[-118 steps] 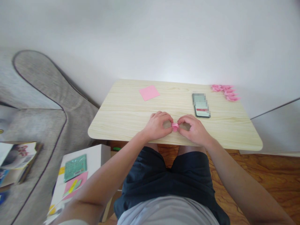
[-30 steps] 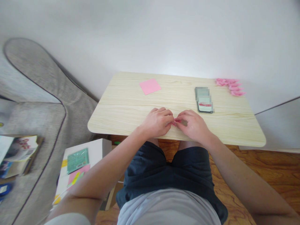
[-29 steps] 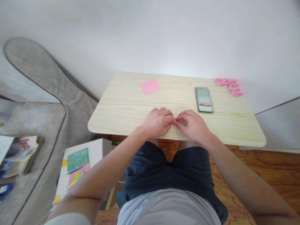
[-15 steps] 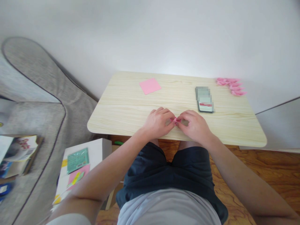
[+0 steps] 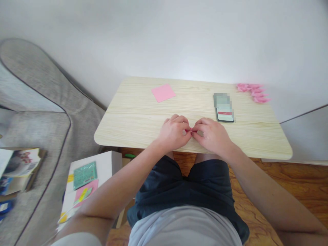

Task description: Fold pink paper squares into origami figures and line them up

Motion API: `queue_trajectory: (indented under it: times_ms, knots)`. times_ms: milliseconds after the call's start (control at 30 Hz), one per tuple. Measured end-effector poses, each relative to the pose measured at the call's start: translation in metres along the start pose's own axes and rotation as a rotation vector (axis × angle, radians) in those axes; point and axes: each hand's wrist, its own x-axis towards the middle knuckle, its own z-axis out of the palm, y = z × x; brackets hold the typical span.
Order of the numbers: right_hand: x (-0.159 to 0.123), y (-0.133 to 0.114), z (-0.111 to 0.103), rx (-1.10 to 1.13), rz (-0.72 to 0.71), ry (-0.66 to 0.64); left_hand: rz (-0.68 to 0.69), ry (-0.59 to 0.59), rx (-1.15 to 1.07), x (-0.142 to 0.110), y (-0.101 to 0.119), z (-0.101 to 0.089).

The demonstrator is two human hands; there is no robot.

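Observation:
Between my fingertips, close to the front edge of the wooden table (image 5: 133, 112), is a small folded piece of pink paper (image 5: 190, 130), mostly hidden by the fingers. My left hand (image 5: 174, 132) pinches it from the left side. From the right, my right hand (image 5: 212, 134) pinches it too, the fingertips of both hands nearly meeting. A flat square of pink paper (image 5: 163, 93) lies towards the back of the table. Several folded pink paper pieces (image 5: 258, 94) sit in a cluster at the back right corner.
A phone (image 5: 224, 109) with a lit, partly blurred screen lies right of my hands. At lower left, a white box (image 5: 102, 164) holds a green packet (image 5: 85, 175) and pink paper. A grey sofa (image 5: 43, 133) with magazines stands left; a white wall runs behind the table.
My fingertips have drawn closer together over the folded pink paper, so less of it shows now. The camera view has shifted slightly; the other things lie as before.

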Motion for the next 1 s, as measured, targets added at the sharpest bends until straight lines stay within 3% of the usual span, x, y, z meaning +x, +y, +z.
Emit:
queue_trajectory:
  times_ms: [367, 733, 1000]
  knots:
    - [0.007, -0.006, -0.005, -0.038, 0.051, -0.068, -0.141, -0.079, 0.102, 0.006, 0.011, -0.001]
    - [0.018, -0.007, -0.006, -0.105, 0.044, -0.080, -0.007, -0.012, -0.167, -0.005, -0.014, -0.007]
    - [0.018, -0.005, -0.003, -0.015, 0.027, -0.074, 0.054, -0.023, -0.155, -0.004, -0.020, -0.007]
